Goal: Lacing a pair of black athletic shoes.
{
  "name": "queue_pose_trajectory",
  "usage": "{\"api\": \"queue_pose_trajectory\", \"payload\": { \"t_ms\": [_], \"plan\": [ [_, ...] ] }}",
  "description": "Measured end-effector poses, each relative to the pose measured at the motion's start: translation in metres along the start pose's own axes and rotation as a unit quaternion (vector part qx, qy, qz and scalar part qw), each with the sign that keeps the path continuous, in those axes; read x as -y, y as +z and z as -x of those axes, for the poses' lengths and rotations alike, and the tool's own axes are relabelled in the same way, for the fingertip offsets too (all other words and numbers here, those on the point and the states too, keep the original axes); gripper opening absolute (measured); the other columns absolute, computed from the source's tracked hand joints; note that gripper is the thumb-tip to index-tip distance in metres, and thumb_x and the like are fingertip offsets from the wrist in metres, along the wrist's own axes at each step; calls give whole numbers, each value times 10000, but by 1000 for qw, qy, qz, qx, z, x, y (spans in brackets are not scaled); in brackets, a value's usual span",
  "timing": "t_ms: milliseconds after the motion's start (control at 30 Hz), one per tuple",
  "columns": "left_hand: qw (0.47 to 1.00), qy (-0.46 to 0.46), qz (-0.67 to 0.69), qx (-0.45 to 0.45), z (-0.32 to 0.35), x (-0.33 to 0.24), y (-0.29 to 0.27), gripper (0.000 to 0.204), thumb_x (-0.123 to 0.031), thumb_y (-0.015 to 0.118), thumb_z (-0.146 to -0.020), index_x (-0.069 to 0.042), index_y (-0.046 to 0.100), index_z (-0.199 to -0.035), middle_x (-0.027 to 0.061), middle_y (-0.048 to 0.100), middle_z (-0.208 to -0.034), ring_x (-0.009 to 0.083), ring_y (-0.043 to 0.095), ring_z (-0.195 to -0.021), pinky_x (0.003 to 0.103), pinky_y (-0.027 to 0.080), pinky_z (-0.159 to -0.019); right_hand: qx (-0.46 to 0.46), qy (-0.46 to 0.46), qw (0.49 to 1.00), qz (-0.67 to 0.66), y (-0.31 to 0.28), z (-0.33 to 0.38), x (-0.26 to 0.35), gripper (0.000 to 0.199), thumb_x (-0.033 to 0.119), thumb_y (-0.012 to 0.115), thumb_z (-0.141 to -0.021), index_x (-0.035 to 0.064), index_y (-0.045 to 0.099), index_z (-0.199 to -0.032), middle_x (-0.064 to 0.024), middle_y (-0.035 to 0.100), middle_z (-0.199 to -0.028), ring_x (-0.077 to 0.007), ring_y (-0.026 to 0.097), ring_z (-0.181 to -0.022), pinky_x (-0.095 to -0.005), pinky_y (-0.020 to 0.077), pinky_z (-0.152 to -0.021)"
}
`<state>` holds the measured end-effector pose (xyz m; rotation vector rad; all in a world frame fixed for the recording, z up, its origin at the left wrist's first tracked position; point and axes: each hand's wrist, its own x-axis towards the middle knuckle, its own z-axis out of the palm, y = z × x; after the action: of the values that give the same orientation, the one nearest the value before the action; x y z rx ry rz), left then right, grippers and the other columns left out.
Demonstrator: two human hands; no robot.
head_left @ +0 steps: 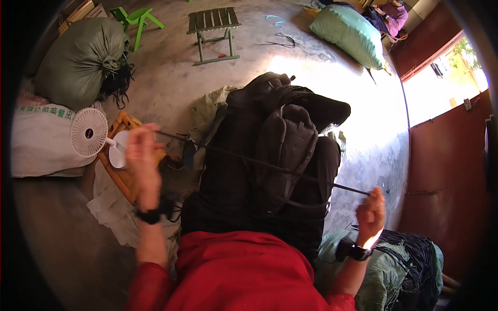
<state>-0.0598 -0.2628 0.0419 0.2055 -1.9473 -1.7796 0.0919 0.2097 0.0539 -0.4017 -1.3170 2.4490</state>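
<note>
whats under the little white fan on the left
The white fan stands on its round base on an orange wooden stool, beside the left hand. White cloth lies beneath the stool; the floor under it is hidden.

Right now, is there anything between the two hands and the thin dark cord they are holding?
Nothing visible. The left hand grips one end of the dark cord and the right hand pinches the other end. The cord runs taut between them, above the black backpack on the lap.

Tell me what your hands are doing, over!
Left hand and right hand both shut on a thin black cord, stretched taut across the lap. Small white fan beside left hand. Nothing blocking.
</note>
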Motion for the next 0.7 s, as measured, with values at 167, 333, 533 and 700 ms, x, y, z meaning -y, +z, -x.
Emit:
{"api": "queue_pose_trajectory", "payload": {
  "t_ms": [167,333,533,700],
  "plan": [
    [904,-147,401,0,-61,84,-221,235,-67,550,-964,80,522,-1145,194,622,-1120,201,636,-953,241,576,-723,28,11,958,-285,-123,-12,73,346,197,408,-1042,1,515,-1305,-44,621,-870,-41,306,-446,-198,251,-445],
    [841,-160,500,-127,-82,148,-440,395,-22,481,-981,143,371,-1322,240,561,-1227,254,620,-1033,297,569,-873,-123,-6,968,-221,-216,-26,139,311,173,484,-1014,-7,565,-1255,-72,702,-978,-39,295,-446,-198,269,-442],
    [907,-61,376,-177,-64,147,-567,401,-71,467,-997,129,380,-1334,200,531,-1290,215,568,-1138,307,472,-1007,-251,-116,957,-84,-299,-24,235,208,190,577,-969,24,646,-1075,-63,719,-1022,-38,330,-449,-186,308,-437],
    [944,-91,-142,-282,-55,82,-658,352,-180,487,-1001,85,501,-1232,151,612,-1140,166,584,-1022,279,463,-902,-262,-168,948,-65,-324,-36,299,235,198,585,-965,4,633,-1089,-68,719,-984,-42,321,-454,-191,309,-449]
  ]
}}
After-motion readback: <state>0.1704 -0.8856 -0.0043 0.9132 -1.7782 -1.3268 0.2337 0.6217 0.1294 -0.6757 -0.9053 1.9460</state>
